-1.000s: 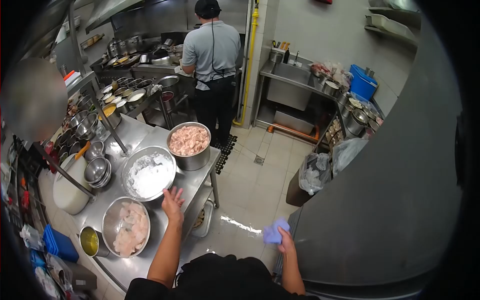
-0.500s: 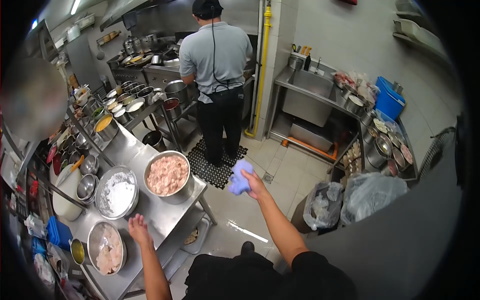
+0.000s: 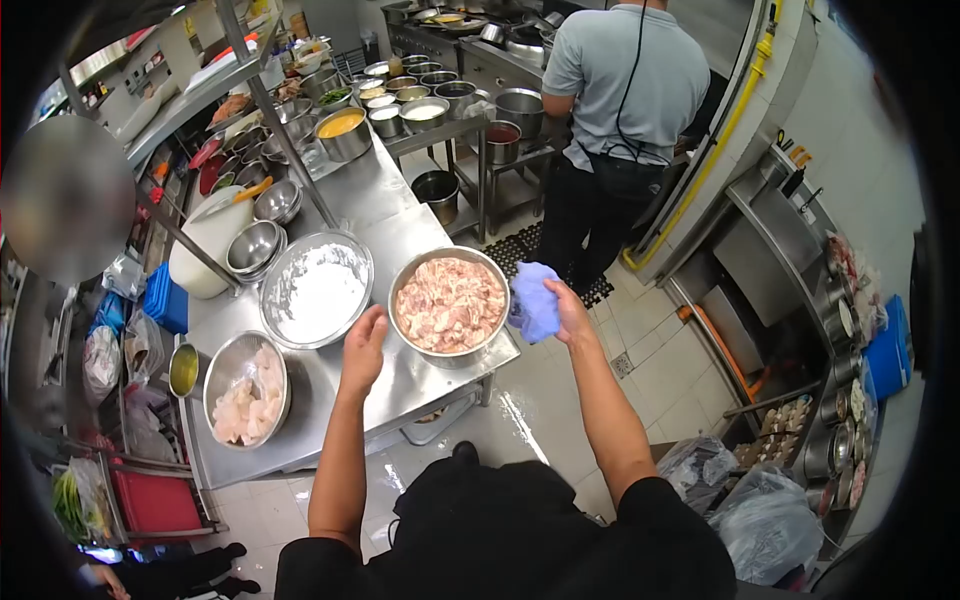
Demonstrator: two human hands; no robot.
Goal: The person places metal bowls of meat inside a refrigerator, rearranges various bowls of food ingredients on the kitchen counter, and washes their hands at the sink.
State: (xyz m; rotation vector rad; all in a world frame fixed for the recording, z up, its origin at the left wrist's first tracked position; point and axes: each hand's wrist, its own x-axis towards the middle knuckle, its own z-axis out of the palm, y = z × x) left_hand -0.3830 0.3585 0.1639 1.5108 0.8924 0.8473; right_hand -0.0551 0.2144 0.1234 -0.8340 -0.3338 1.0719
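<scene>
In my right hand (image 3: pixel 571 314) is a crumpled purple cloth (image 3: pixel 537 300), close to the right side of a metal pot of raw meat pieces (image 3: pixel 449 306). My left hand (image 3: pixel 364 348) is open and holds nothing, its fingers upright between that pot and a wide metal bowl of white powder (image 3: pixel 317 290). Pot and bowl stand on the steel table (image 3: pixel 330 385). Nearer me on the left, a perforated metal bowl (image 3: pixel 247 390) holds pale raw meat pieces.
A co-worker in a grey shirt (image 3: pixel 625 90) faces the stove beyond the table's far end. Several pots of sauces, among them an orange one (image 3: pixel 343 132), line the counter behind. A steel sink (image 3: pixel 770 240) and plastic-bagged bins (image 3: pixel 765 525) are at the right.
My view has turned left and come closer to the table. My left hand has moved forward to between the pot and the bowl; the cloth in my right hand is now beside the pot.
</scene>
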